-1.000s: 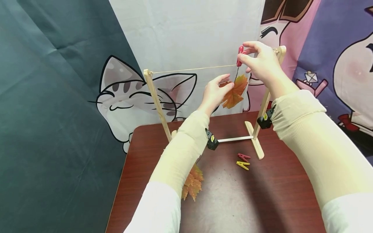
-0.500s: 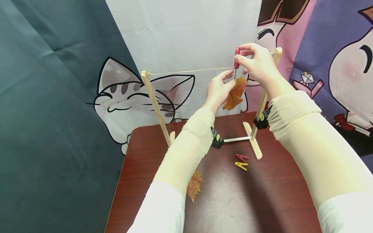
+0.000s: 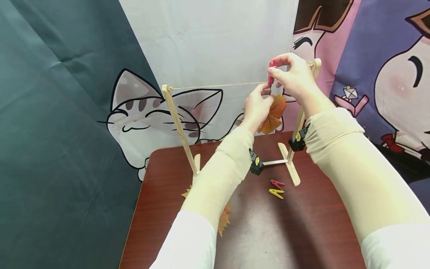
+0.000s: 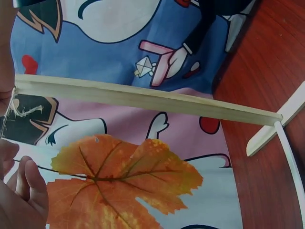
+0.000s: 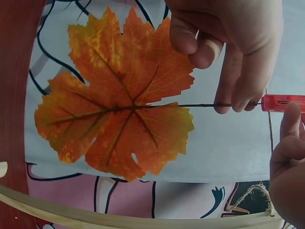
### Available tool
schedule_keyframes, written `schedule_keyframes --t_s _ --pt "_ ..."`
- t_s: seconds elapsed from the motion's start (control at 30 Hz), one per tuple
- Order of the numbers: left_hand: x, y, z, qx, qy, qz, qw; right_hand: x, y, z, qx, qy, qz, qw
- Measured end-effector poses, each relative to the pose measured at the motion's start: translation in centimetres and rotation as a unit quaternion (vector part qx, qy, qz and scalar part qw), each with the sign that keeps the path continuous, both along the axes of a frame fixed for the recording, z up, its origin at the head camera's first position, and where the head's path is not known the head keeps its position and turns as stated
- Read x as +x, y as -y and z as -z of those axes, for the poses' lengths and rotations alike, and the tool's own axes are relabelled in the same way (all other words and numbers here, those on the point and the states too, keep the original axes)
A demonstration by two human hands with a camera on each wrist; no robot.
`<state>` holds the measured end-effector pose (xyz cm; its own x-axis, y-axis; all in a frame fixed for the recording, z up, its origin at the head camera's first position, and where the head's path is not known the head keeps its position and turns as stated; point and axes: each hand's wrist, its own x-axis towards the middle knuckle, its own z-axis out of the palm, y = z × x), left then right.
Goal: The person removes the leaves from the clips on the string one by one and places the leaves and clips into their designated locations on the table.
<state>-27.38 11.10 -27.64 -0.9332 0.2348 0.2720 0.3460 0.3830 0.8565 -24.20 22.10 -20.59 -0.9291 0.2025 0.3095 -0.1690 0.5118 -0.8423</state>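
An orange artificial maple leaf (image 5: 114,107) hangs by its thin dark stem (image 5: 202,105), which my left hand (image 3: 258,106) pinches between thumb and fingers just below the string (image 3: 215,86). My right hand (image 3: 295,78) grips a red clothespin (image 3: 271,73) between thumb and fingers. The clothespin stands upright at the string, its tip at the stem's upper end in the right wrist view. Whether its tip clamps both string and stem I cannot tell. Fingers cover part of the stem in the left wrist view.
The string runs between two wooden posts (image 3: 179,127) of a stand on the brown table (image 3: 158,186). A red clothespin (image 3: 277,184) and a yellow clothespin (image 3: 276,193) lie near its right foot (image 3: 293,170). More leaves (image 3: 224,220) lie partly hidden under my left arm.
My left hand has moved up and right along the stem, closer to the clothespin. The right hand keeps its hold on the clothespin at the string. The head view has shifted slightly.
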Motion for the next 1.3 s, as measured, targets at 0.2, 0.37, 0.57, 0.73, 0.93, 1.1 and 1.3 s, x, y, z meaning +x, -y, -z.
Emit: schedule_keyframes --t_s 0.2,0.37,0.57,0.73,0.93,1.1,1.3 --pt "-0.3 -0.1 0.2 0.048 0.001 0.001 0.9989 -0.2 0.1 0.1 0.003 0.005 -0.002 1.0" --pt "-0.6 -0.1 0.5 0.06 -0.002 -0.018 0.998 -0.3 0.0 0.1 0.013 0.005 -0.006 0.9999" --pt "-0.7 -0.1 0.4 0.061 0.002 -0.029 0.9977 -0.4 -0.2 -0.1 0.009 -0.009 -0.011 0.9999" --pt "-0.7 -0.1 0.2 0.062 0.007 -0.026 0.9977 -0.3 -0.3 -0.2 -0.004 -0.02 -0.013 0.9997" --pt "-0.7 0.2 -0.2 0.054 0.012 -0.021 0.9983 -0.5 -0.2 -0.1 -0.019 -0.043 -0.001 0.9989" --pt "-0.9 0.7 -0.2 0.055 0.009 -0.015 0.9983 -0.7 0.1 -0.2 -0.053 -0.072 -0.001 0.996" --pt "-1.1 1.1 -0.1 0.045 -0.001 -0.021 0.9988 -0.8 0.1 -0.3 0.0 -0.096 0.029 0.9949"
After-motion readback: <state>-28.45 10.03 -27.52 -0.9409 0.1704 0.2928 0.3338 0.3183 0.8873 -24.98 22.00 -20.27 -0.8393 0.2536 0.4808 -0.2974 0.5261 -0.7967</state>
